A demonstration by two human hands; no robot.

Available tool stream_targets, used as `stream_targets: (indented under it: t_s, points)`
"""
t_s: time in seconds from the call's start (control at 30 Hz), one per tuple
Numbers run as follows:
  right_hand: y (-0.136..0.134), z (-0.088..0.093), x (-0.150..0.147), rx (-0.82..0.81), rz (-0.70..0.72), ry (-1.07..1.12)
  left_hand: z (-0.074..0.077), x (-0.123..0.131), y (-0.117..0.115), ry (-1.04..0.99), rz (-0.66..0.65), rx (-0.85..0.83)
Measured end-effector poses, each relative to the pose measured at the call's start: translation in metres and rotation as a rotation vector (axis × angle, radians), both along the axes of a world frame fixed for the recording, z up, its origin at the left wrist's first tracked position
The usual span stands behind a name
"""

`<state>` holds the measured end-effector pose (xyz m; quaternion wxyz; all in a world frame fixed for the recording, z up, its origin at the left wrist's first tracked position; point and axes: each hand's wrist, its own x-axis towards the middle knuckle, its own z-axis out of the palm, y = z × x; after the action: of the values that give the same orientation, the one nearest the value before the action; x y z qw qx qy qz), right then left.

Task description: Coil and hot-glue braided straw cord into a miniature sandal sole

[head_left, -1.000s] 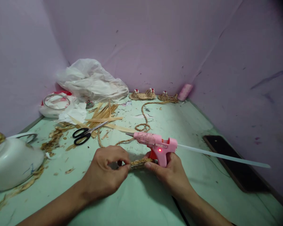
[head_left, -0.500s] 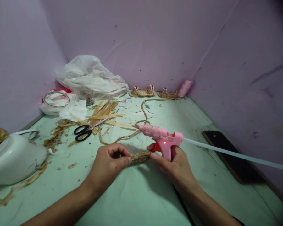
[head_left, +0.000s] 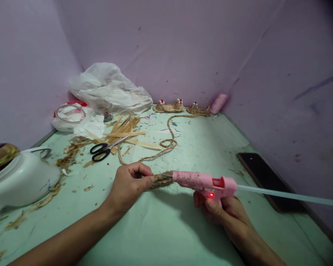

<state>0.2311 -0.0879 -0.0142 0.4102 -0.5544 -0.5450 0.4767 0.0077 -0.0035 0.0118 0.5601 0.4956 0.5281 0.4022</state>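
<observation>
My left hand [head_left: 133, 186] pinches a small piece of coiled braided fibre cord [head_left: 161, 180] between thumb and fingers, just above the table. Wrapped round the handle of a pink hot glue gun [head_left: 194, 180] is my right hand [head_left: 224, 212]. The gun's red light is lit, and a long translucent glue stick [head_left: 288, 195] sticks out of its back. Its metal nozzle points left and lies at the upper edge of the braided piece; whether it touches is hard to tell. A loose braided cord [head_left: 155, 156] winds across the table behind my left hand.
Black-handled scissors [head_left: 101, 151] lie by dry fibre strips [head_left: 124, 129]. A white pot [head_left: 24, 179] stands at left, a plastic bag [head_left: 111, 90] at the back. Small woven slippers [head_left: 169, 108] with beads and a pink roll [head_left: 219, 103] sit by the wall; a phone [head_left: 262, 177] lies right.
My right hand has let go of the braided piece's right end and moved right and down, bringing the glue gun's nozzle down to the piece. My left hand keeps its pinch.
</observation>
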Motion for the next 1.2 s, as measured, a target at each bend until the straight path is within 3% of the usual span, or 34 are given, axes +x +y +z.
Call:
stream_targets:
  t_s: [0.17,0.57,0.87,1.03,1.2]
  points:
    - [0.001,-0.007,0.000,0.031,0.032,-0.020,0.002,0.000,-0.003,0.024,-0.007,0.049]
    - [0.003,-0.004,-0.006,0.030,0.034,-0.041,0.004,-0.001,-0.005,0.069,-0.028,0.082]
    - [0.002,-0.001,-0.011,-0.074,-0.062,-0.016,0.005,-0.011,-0.003,0.227,-0.148,0.082]
    - [0.001,0.001,-0.015,-0.089,-0.092,-0.021,0.007,-0.013,-0.002,0.352,-0.248,0.165]
    - [0.000,-0.001,-0.013,-0.045,-0.134,-0.023,0.003,-0.011,-0.005,0.392,-0.197,0.167]
